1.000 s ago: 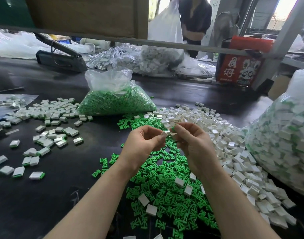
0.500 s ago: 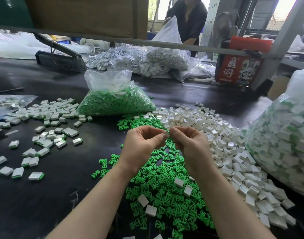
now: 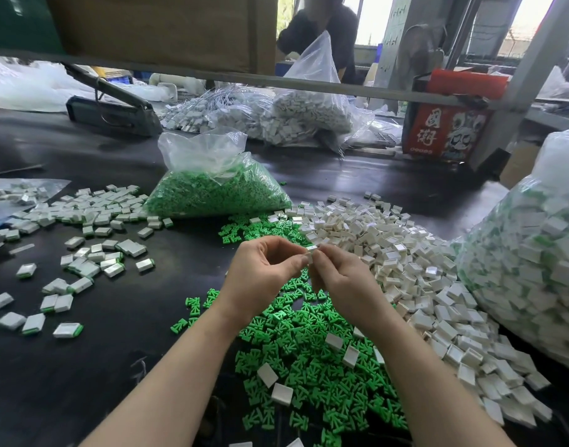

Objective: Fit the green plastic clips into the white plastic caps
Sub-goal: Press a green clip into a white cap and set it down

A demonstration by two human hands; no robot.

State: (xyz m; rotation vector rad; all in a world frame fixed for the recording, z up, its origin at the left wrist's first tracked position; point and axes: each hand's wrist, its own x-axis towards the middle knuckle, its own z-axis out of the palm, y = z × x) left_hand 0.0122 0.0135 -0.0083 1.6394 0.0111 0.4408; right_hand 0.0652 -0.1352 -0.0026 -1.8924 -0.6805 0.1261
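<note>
The left hand (image 3: 260,269) and right hand (image 3: 338,279) met fingertip to fingertip, both pinching one small white plastic cap (image 3: 311,250) above the loose green plastic clips (image 3: 309,359), with the white cap heap (image 3: 405,253) at two o'clock.

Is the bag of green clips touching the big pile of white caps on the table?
Touching. In the head view, the bag of green clips has its right corner against the pile of white caps, with no dark table showing between them.

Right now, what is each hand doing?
Left hand: fingers pinched on the small white plastic cap.
Right hand: pinched on the same cap.
</note>
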